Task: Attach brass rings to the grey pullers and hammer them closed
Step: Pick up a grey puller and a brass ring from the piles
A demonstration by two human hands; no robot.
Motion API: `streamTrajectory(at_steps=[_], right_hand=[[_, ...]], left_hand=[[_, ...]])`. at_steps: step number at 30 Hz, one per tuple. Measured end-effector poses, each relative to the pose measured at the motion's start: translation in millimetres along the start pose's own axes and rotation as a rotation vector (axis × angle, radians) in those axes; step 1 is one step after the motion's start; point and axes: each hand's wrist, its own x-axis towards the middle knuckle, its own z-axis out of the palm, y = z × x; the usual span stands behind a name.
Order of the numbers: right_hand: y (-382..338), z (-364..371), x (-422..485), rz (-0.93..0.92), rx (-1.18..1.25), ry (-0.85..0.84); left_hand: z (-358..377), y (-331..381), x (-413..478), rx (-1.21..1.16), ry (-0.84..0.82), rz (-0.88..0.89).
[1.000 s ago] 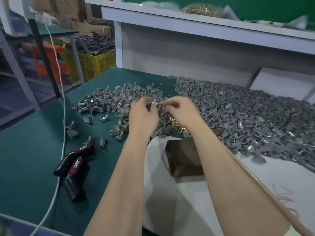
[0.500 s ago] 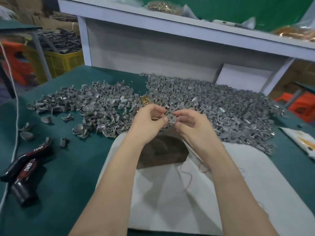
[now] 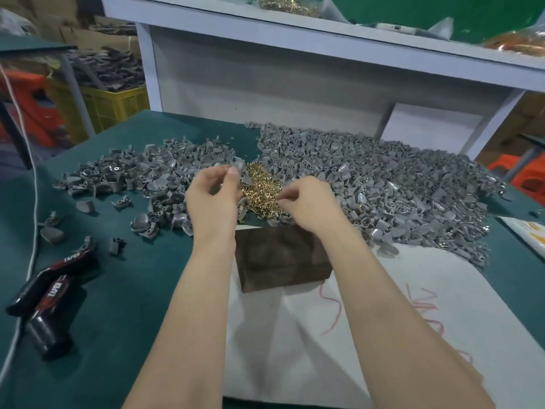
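The left hand [image 3: 212, 202] was raised at the far side of the work area, its grip pinched together on a single grey puller [image 3: 237, 169] between thumb and fingertips, just beside the top of the pile of brass rings [image 3: 261, 188]. The right hand [image 3: 308, 203] lay with its fingers curled down onto the right edge of that pile. Whether its grip was clamped on a ring could not be told, as the fingertips were hidden.

The brass rings lay in a small mound on the green counter [image 3: 124, 305], between a thin scatter of grey pullers [image 3: 129, 175] on the left and a much larger heap of grey pullers [image 3: 398, 190] on the right. Just in front of the mound, between the two forearms, stood a dark wooden block [image 3: 280, 258], its near end on a white sheet [image 3: 295, 349] that bore loose red threads [image 3: 334, 311].

Near the left edge of the counter lay a black tool marked TAPER [image 3: 56, 287], with a white cable [image 3: 34, 202] running beside it. A white shelf [image 3: 324, 45] crossed the back
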Motion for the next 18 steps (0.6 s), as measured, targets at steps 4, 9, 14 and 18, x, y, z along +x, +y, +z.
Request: streamTrajectory(at_steps=[4, 9, 14, 18], right_hand=[[-21, 24, 25, -0.01, -0.235, -0.187], [-31, 45, 42, -0.016, -0.304, -0.341], [-36, 63, 48, -0.057, -0.33, -0.359], [-38, 69, 50, -0.066, -0.347, -0.349]], left_hand=[[0, -5, 1, -0.243, 0.077, -0.154], [-1, -10, 4, -0.31, 0.143, -0.243], [-1, -12, 5, -0.31, 0.167, -0.279], [1, -11, 4, -0.269, 0.149, -0.257]])
